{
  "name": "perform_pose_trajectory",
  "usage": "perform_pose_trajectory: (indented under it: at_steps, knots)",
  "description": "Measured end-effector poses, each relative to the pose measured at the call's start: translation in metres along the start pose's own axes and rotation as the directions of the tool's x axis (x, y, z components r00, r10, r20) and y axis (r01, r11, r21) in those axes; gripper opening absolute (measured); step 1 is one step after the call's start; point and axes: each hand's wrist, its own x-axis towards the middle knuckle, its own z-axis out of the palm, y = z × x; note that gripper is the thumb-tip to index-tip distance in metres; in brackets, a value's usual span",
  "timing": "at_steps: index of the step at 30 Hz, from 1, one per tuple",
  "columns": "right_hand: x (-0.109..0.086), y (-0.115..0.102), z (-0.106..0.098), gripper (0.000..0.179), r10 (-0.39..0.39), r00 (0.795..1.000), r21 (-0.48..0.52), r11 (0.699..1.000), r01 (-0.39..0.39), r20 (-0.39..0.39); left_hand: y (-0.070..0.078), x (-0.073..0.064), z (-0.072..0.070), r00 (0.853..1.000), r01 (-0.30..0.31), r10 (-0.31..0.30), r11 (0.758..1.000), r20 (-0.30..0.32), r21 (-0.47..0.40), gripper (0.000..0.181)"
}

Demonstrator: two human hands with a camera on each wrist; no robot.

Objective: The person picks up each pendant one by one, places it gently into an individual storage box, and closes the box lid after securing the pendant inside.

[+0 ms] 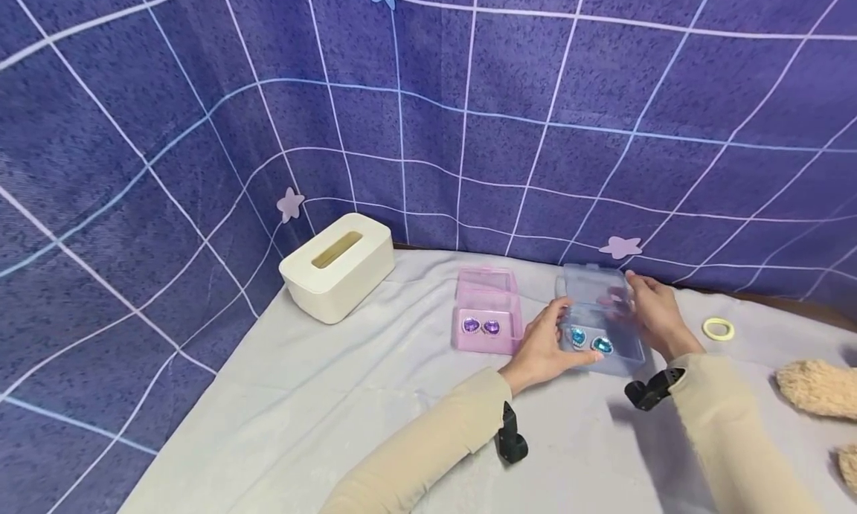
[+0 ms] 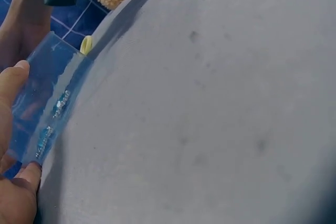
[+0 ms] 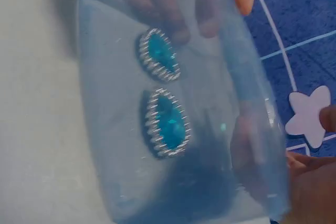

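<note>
A translucent blue plastic box (image 1: 619, 361) stands on the cloth with its lid (image 1: 592, 282) raised at the back. Inside its base lie two blue teardrop gems (image 3: 170, 124) edged with silvery beads. My left hand (image 1: 542, 350) grips the box's left side, thumb along the front. At the right side, my right hand (image 1: 659, 317) holds the box near the lid, its fingertip at the lid's upper corner; some fingers are hidden. Left of it, a pink plastic box (image 1: 487, 343) stands open with two purple gems (image 1: 482, 326) inside.
A white tissue box (image 1: 341, 272) stands at the back left. To the right lie a yellow ring (image 1: 719, 329) and a fluffy tan plush toy (image 1: 817, 387), partly out of frame. A purple gridded curtain (image 1: 509, 127) with star shapes hangs behind the cloth-covered table (image 1: 281, 425).
</note>
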Motion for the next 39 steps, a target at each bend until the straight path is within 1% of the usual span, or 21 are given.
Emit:
perform_pose_trajectory:
  at_steps: [2,3,4,7,10,13,15,18,20,22,23,26,29,31,34,36,37,38,39]
  knots:
    - [-0.003,-0.006,-0.001,0.029,-0.011,1.0,0.005,1.0,0.011,0.019,0.001,0.0,0.0,1.0,0.009,-0.009,1.0,0.0,-0.015,0.092]
    - [-0.004,-0.009,-0.001,0.03,-0.006,0.999,0.029,1.0,0.005,0.043,0.001,0.0,0.0,1.0,0.011,-0.012,1.0,-0.001,-0.026,0.092]
    - [-0.005,-0.012,-0.002,0.033,-0.006,0.999,0.02,1.0,0.005,0.05,0.001,0.0,0.0,1.0,0.014,-0.014,0.999,-0.003,-0.036,0.092]
    - [-0.008,-0.018,-0.001,0.043,-0.015,0.999,-0.009,1.0,0.015,0.049,0.001,0.001,0.001,1.0,0.031,-0.031,0.997,-0.003,-0.076,0.091]
    - [-0.01,-0.019,0.0,0.051,-0.04,0.998,-0.022,0.999,0.041,0.038,0.002,0.001,0.001,0.999,0.042,-0.043,0.995,-0.001,-0.088,0.09]
    - [-0.012,-0.018,0.0,0.052,-0.067,0.997,-0.023,0.997,0.068,0.034,0.002,0.001,0.001,0.999,0.043,-0.043,0.995,0.001,-0.095,0.089]
    - [-0.013,-0.017,0.0,0.049,-0.082,0.996,-0.016,0.996,0.083,0.036,0.002,0.001,0.001,0.999,0.038,-0.038,0.994,0.003,-0.1,0.088]
    - [-0.015,-0.016,-0.001,0.041,-0.104,0.991,0.043,0.994,0.101,0.08,0.002,0.001,0.001,0.999,0.035,-0.035,0.994,-0.001,-0.103,0.087]
    - [-0.017,-0.016,-0.003,0.037,-0.116,0.985,0.086,0.991,0.106,0.124,0.002,0.001,0.0,0.999,0.038,-0.038,0.994,-0.001,-0.101,0.087]
    - [-0.02,-0.016,-0.005,0.036,-0.115,0.978,0.087,0.991,0.101,0.176,0.003,0.0,0.0,0.999,0.053,-0.053,0.995,-0.004,-0.086,0.091]
    - [-0.022,-0.016,-0.006,0.037,-0.111,0.974,0.069,0.993,0.099,0.198,0.003,0.0,-0.001,0.998,0.057,-0.057,0.995,-0.003,-0.077,0.093]
    - [-0.026,-0.014,-0.011,0.04,-0.095,0.958,0.005,0.995,0.097,0.272,0.003,0.0,-0.001,0.998,0.064,-0.065,0.997,-0.003,-0.05,0.103]
    - [-0.031,-0.01,-0.018,0.041,-0.094,0.93,-0.027,0.994,0.111,0.355,0.002,0.001,0.0,0.999,0.046,-0.046,0.998,-0.006,-0.038,0.11]
    - [-0.034,-0.005,-0.024,0.038,-0.115,0.905,0.002,0.992,0.125,0.41,0.001,0.0,0.0,1.0,0.028,-0.028,0.999,-0.008,-0.029,0.111]
    - [-0.04,0.004,-0.033,0.035,-0.175,0.858,0.073,0.985,0.159,0.482,0.002,0.0,0.0,1.0,0.0,0.0,1.0,-0.008,0.0,0.109]
    - [-0.043,0.01,-0.039,0.034,-0.213,0.832,0.088,0.977,0.196,0.512,0.002,0.0,-0.001,1.0,-0.014,0.014,1.0,-0.005,0.019,0.107]
    - [-0.044,0.013,-0.042,0.035,-0.225,0.824,0.082,0.973,0.214,0.52,0.003,-0.001,-0.001,1.0,-0.019,0.019,1.0,-0.004,0.024,0.106]
    - [-0.045,0.016,-0.044,0.036,-0.234,0.82,0.061,0.969,0.238,0.522,0.003,-0.001,-0.001,1.0,-0.02,0.02,0.999,0.0,0.025,0.106]
    - [-0.046,0.019,-0.046,0.037,-0.24,0.822,0.028,0.964,0.264,0.516,0.004,-0.001,-0.001,1.0,-0.019,0.019,1.0,0.002,0.021,0.105]
